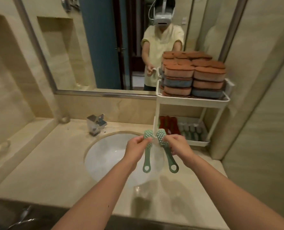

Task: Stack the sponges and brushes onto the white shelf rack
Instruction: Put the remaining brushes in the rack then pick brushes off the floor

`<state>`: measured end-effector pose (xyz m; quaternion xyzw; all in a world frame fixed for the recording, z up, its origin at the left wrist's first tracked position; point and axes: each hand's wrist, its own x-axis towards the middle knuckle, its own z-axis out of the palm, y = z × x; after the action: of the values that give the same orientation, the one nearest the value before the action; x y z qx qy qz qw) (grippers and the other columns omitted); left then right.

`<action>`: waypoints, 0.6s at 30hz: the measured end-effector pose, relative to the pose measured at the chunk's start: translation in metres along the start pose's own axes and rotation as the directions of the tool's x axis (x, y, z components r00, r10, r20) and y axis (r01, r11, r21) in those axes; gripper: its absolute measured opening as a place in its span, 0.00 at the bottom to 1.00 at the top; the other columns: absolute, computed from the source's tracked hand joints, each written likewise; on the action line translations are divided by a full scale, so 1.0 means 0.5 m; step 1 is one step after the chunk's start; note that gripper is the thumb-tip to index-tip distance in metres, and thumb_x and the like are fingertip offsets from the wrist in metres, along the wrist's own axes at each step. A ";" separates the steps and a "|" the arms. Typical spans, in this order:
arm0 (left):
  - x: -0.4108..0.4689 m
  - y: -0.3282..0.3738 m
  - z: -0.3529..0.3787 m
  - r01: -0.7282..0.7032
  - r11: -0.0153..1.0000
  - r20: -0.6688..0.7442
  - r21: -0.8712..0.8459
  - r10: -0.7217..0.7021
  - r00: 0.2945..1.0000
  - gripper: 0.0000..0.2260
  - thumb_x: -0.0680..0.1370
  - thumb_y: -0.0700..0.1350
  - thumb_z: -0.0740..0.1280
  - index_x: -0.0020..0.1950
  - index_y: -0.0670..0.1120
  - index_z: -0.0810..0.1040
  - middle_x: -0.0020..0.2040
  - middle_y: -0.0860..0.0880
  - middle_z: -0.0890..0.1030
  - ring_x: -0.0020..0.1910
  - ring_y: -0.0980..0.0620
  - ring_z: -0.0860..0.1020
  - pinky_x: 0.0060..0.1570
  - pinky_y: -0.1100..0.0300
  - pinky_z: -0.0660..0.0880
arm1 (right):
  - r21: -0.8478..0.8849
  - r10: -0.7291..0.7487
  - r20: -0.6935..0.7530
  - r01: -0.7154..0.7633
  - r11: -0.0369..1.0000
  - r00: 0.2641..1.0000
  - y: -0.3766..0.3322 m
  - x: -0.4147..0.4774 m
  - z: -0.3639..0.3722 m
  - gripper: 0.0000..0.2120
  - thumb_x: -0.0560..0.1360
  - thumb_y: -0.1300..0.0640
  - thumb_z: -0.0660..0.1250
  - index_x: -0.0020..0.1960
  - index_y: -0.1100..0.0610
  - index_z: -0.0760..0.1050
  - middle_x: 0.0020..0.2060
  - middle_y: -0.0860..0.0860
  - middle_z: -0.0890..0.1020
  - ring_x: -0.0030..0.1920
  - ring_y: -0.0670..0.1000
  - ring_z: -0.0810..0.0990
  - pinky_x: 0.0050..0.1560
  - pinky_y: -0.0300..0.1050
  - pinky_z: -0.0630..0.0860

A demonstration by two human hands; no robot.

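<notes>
Left grip pinching brush, right grip pinching second brush

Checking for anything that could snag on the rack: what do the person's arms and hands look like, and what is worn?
The left hand and right hand are bare: no gloves, watch or bracelet shows. Both forearms are uncovered to the frame edge. The mirror shows a pale yellow short-sleeved top with darker olive sleeve hems.

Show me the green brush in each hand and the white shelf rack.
Left green brush (147, 156): head view, middle of its handle.
Right green brush (168, 157): head view, middle of its handle.
White shelf rack (192, 101): head view, front rim of top tier.
</notes>
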<state>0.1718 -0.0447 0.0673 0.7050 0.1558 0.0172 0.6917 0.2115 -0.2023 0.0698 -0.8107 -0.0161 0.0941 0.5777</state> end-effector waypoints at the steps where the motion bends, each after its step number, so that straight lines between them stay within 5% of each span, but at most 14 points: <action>1: 0.015 0.005 0.028 -0.011 1.000 0.018 0.019 0.010 1.000 0.06 0.77 0.48 0.69 0.53 0.51 0.81 0.39 0.60 0.81 0.37 0.64 0.76 0.32 0.66 0.69 | -0.007 -0.012 -0.007 0.012 1.000 1.000 0.005 0.013 -0.028 0.10 0.75 0.55 0.65 0.37 0.58 0.78 0.28 0.49 0.73 0.31 0.48 0.69 0.31 0.43 0.65; 4: 0.062 0.014 0.095 -0.056 0.998 0.084 0.037 0.053 0.995 0.10 0.77 0.48 0.69 0.58 0.53 0.80 0.45 0.58 0.81 0.39 0.67 0.76 0.33 0.68 0.69 | 0.010 -0.033 -0.026 0.033 0.999 0.999 0.022 0.047 -0.103 0.10 0.76 0.56 0.65 0.42 0.62 0.80 0.25 0.51 0.72 0.24 0.49 0.68 0.25 0.42 0.65; 8: 0.112 0.019 0.169 -0.073 0.997 0.191 0.034 0.065 0.979 0.09 0.79 0.47 0.66 0.57 0.48 0.80 0.34 0.57 0.76 0.34 0.60 0.75 0.37 0.69 0.72 | 0.156 0.019 -0.055 -0.011 0.988 0.998 0.039 0.085 -0.175 0.09 0.77 0.62 0.59 0.47 0.60 0.78 0.32 0.57 0.83 0.26 0.51 0.77 0.24 0.41 0.71; 11: 0.145 0.019 0.219 -0.005 1.000 0.255 0.001 0.005 0.967 0.09 0.80 0.44 0.64 0.61 0.49 0.76 0.43 0.51 0.81 0.43 0.54 0.79 0.46 0.57 0.75 | 0.259 0.118 -0.104 -0.088 0.962 0.988 0.064 0.112 -0.208 0.16 0.77 0.62 0.53 0.51 0.53 0.79 0.38 0.56 0.86 0.31 0.53 0.81 0.25 0.41 0.73; 15: 0.189 0.017 0.266 0.107 0.994 0.278 -0.003 -0.102 0.955 0.12 0.79 0.40 0.60 0.58 0.52 0.77 0.53 0.46 0.81 0.51 0.50 0.81 0.47 0.57 0.78 | 0.318 0.205 -0.161 -0.146 0.937 0.965 0.102 0.142 -0.235 0.12 0.79 0.52 0.57 0.52 0.52 0.79 0.37 0.56 0.85 0.30 0.53 0.82 0.24 0.42 0.74; 18: 0.220 0.011 0.295 0.138 0.990 0.288 -0.001 -0.132 0.949 0.09 0.80 0.43 0.59 0.54 0.52 0.78 0.56 0.49 0.78 0.49 0.49 0.80 0.46 0.56 0.78 | 0.312 0.212 -0.188 -0.146 0.939 0.959 0.124 0.168 -0.250 0.09 0.79 0.54 0.61 0.52 0.52 0.79 0.41 0.57 0.84 0.30 0.54 0.82 0.24 0.43 0.76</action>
<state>0.3128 -0.1607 0.0452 0.6805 0.1014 -0.1310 0.7138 0.3103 -0.3284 0.0396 -0.7189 0.1360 0.0580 0.6792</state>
